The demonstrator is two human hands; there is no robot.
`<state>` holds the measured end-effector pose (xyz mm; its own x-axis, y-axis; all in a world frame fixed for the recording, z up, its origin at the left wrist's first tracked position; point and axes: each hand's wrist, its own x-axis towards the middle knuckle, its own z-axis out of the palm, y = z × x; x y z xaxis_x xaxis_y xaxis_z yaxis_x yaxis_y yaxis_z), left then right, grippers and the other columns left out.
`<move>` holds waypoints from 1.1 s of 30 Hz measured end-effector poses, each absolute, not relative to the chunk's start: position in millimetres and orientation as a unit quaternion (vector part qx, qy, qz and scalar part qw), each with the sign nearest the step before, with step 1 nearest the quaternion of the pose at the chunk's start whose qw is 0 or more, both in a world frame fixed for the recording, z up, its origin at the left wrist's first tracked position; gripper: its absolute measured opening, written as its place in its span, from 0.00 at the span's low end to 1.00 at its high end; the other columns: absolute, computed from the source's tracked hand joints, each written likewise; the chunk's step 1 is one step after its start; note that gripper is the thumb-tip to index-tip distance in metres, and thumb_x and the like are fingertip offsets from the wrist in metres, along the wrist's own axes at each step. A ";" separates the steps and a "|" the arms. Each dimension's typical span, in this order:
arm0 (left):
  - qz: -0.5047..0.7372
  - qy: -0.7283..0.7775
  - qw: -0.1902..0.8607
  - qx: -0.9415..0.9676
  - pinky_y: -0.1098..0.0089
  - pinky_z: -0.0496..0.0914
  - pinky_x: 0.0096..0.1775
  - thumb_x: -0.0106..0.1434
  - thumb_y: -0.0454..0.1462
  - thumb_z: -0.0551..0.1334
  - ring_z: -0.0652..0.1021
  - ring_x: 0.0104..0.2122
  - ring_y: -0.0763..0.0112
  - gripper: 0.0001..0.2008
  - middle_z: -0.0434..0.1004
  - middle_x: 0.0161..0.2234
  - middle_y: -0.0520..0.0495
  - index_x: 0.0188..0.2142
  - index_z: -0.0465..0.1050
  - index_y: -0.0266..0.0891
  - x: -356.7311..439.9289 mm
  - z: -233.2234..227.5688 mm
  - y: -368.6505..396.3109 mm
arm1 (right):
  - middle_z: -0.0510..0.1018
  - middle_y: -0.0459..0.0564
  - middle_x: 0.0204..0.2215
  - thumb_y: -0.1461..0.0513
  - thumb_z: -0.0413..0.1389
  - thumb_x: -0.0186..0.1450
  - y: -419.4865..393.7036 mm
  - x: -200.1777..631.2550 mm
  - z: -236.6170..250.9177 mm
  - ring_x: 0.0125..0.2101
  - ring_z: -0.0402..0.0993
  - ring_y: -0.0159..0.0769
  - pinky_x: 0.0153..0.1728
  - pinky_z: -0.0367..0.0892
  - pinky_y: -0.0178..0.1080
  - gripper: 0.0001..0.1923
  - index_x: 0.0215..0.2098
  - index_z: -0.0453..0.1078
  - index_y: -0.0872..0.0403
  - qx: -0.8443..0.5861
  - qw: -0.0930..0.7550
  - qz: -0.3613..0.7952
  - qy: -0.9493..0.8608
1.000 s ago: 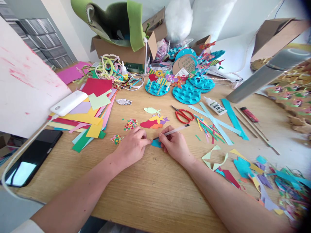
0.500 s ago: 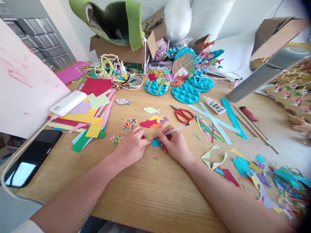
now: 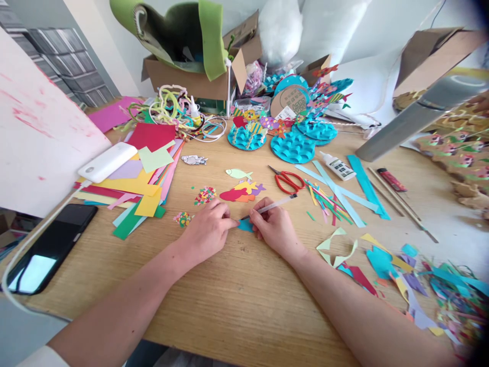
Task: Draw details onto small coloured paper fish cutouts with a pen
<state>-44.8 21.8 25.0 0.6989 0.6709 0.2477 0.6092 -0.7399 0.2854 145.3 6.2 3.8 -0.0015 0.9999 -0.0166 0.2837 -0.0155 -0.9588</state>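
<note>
A small blue paper piece point(image 3: 245, 226) lies flat on the table between my hands. My left hand point(image 3: 208, 224), fingers curled, presses a fingertip on its left edge. A pen point(image 3: 277, 203) with a clear barrel is gripped by my right hand point(image 3: 275, 229), its tip against the paper's upper edge. Just beyond are overlapping fish cut-outs: a red one point(image 3: 233, 194), a yellow one point(image 3: 250, 187) and a purple one point(image 3: 260, 189). A pale green paper fish point(image 3: 239, 174) lies further back. Confetti-like bits point(image 3: 205, 195) sit near my left hand.
Red-handled scissors point(image 3: 289, 181), a glue bottle point(image 3: 338, 166) and blue strips point(image 3: 369, 187) lie to the right, with paper scraps point(image 3: 382, 262) nearer. Coloured sheets point(image 3: 153, 136), a white power bank point(image 3: 107, 163) and a phone point(image 3: 49, 250) are left. A grey flask point(image 3: 412, 120) stands back right.
Both hands stay almost in place. The pen and blue paper show no clear shift.
</note>
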 end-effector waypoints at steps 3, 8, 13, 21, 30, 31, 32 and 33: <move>0.170 0.349 0.095 0.917 0.62 0.68 0.43 0.61 0.25 0.56 0.67 0.41 0.63 0.16 0.68 0.33 0.45 0.40 0.79 0.40 -45.2 24.4 22.0 | 0.68 0.39 0.14 0.59 0.53 0.62 6.1 144.8 4.0 0.11 0.63 0.27 0.12 0.56 0.29 0.07 0.29 0.61 0.52 -0.570 0.419 0.433 -0.559; 0.173 0.349 0.094 0.916 0.63 0.67 0.42 0.61 0.25 0.56 0.67 0.41 0.63 0.16 0.68 0.33 0.45 0.40 0.79 0.41 -45.1 24.3 22.5 | 0.67 0.38 0.13 0.60 0.53 0.62 6.3 144.9 3.3 0.11 0.63 0.27 0.12 0.56 0.29 0.06 0.28 0.60 0.52 -0.569 0.424 0.437 -0.553; 0.172 0.347 0.092 0.917 0.63 0.68 0.42 0.61 0.25 0.56 0.67 0.41 0.63 0.16 0.68 0.33 0.45 0.40 0.79 0.40 -45.1 24.6 21.9 | 0.67 0.38 0.13 0.60 0.53 0.62 6.3 145.2 2.6 0.10 0.63 0.27 0.12 0.56 0.29 0.06 0.28 0.60 0.52 -0.570 0.420 0.432 -0.558; 0.168 0.348 0.091 0.918 0.63 0.68 0.43 0.61 0.24 0.56 0.67 0.41 0.63 0.16 0.68 0.33 0.45 0.40 0.79 0.41 -45.6 25.5 21.9 | 0.67 0.38 0.13 0.60 0.53 0.62 6.3 144.9 4.9 0.10 0.63 0.27 0.12 0.56 0.29 0.07 0.28 0.60 0.52 -0.573 0.414 0.432 -0.561; 0.170 0.350 0.094 0.916 0.62 0.69 0.42 0.61 0.25 0.56 0.67 0.41 0.63 0.17 0.68 0.33 0.45 0.40 0.79 0.41 -45.1 25.4 22.1 | 0.69 0.39 0.15 0.59 0.53 0.61 5.8 145.3 4.5 0.11 0.64 0.27 0.12 0.57 0.29 0.06 0.29 0.61 0.52 -0.574 0.422 0.435 -0.551; 0.170 0.350 0.094 0.916 0.62 0.69 0.42 0.61 0.25 0.55 0.67 0.41 0.63 0.17 0.69 0.33 0.45 0.40 0.79 0.41 -45.0 25.7 22.2 | 0.69 0.39 0.15 0.59 0.53 0.61 5.7 145.2 4.6 0.11 0.64 0.27 0.12 0.57 0.29 0.06 0.29 0.61 0.52 -0.574 0.421 0.434 -0.551; 0.170 0.349 0.094 0.917 0.62 0.69 0.42 0.61 0.25 0.55 0.67 0.41 0.63 0.17 0.69 0.33 0.45 0.40 0.79 0.41 -45.0 26.0 22.2 | 0.69 0.39 0.15 0.59 0.53 0.61 5.7 145.2 4.6 0.11 0.64 0.27 0.12 0.57 0.30 0.06 0.29 0.61 0.52 -0.575 0.420 0.434 -0.552; 0.169 0.349 0.094 0.917 0.62 0.69 0.42 0.61 0.25 0.56 0.67 0.41 0.63 0.16 0.69 0.33 0.45 0.40 0.79 0.41 -45.0 26.2 22.3 | 0.68 0.39 0.14 0.59 0.53 0.61 5.7 145.2 4.8 0.11 0.64 0.28 0.12 0.57 0.30 0.06 0.29 0.61 0.52 -0.575 0.419 0.434 -0.552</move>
